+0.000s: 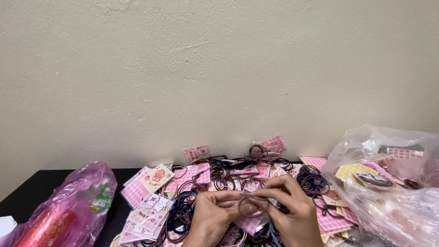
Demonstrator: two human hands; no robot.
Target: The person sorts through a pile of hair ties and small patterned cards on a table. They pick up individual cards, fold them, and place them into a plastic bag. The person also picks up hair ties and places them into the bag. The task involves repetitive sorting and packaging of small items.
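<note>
Against a pale wall, a black table (32,183) is strewn with pink cards (151,210). A brownish hair tie (249,206) is pinched by the left hand (212,217) and right hand (292,210). More cards, seemingly, are held in a clear plastic bag (393,192); a pink bag (68,206) lies left.

Bare black table (32,190) far left; elsewhere card heap (155,201), flanking bags, possibly crowded.

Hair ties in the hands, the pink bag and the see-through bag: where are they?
hair ties (250,206), head view, on the brownish loop held between both hands.
pink bag (77,201), head view, on its crinkled upper side, at the left.
see-through bag (398,215), head view, on its front wall, at the right.
</note>
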